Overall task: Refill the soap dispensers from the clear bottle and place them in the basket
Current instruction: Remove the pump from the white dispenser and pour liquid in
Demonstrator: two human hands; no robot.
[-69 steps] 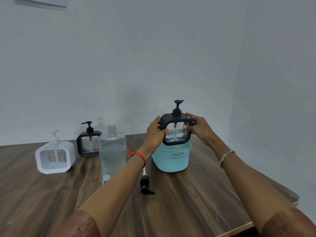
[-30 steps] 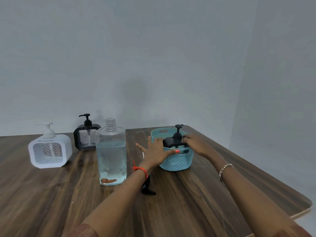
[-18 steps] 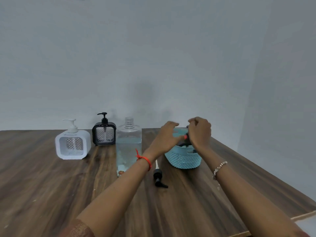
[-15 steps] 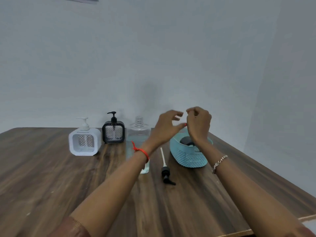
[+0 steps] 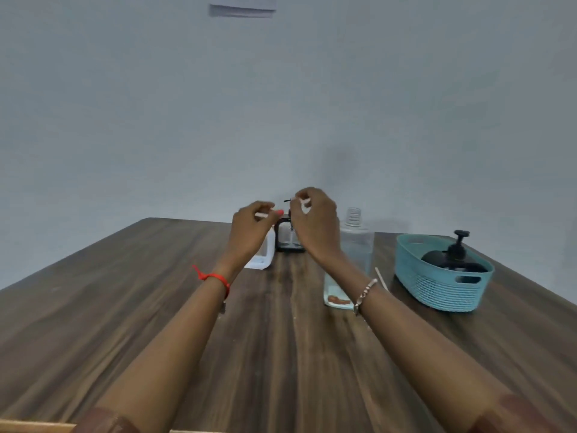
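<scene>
Head camera, looking along a wooden table [image 5: 125, 307] toward a plain grey wall. At 12 o'clock on the tabletop, raised off the wood: left hand [image 5: 252, 232], red thread [image 5: 215, 278] at the wrist, fingers curled inward and smeared by blur. Cannot tell whether pinching something or closed on air. Just at its 3 o'clock: right hand [image 5: 316, 228], bracelet [image 5: 363, 293] on the wrist, fingers likewise curled and blurred, so cannot tell there either whether gripping or free. Behind the left hand, mostly hidden: white dispenser [image 5: 261, 259], standing on the table. Between the two hands and farther back: black dispenser [image 5: 288, 242], upright, pump top peeking out just beside the right fingertips — touching or apart, impossible to say. At 3 o'clock of the right wrist: clear bottle [image 5: 357, 245], upright, bare threaded neck, a brownish patch at the bottom, partly covered by the forearm. At the bottle's 4 o'clock: thin pale tube [image 5: 381, 278] lying on the wood, lower end hidden by the arm. Farther out at 3 o'clock: teal basket [image 5: 446, 292] near the table's right edge, with a second black dispenser [image 5: 452, 259] inside — pump head rising above the rim. High at 12 o'clock on the wall: pale sheet [image 5: 243, 6], cut by the frame.
</scene>
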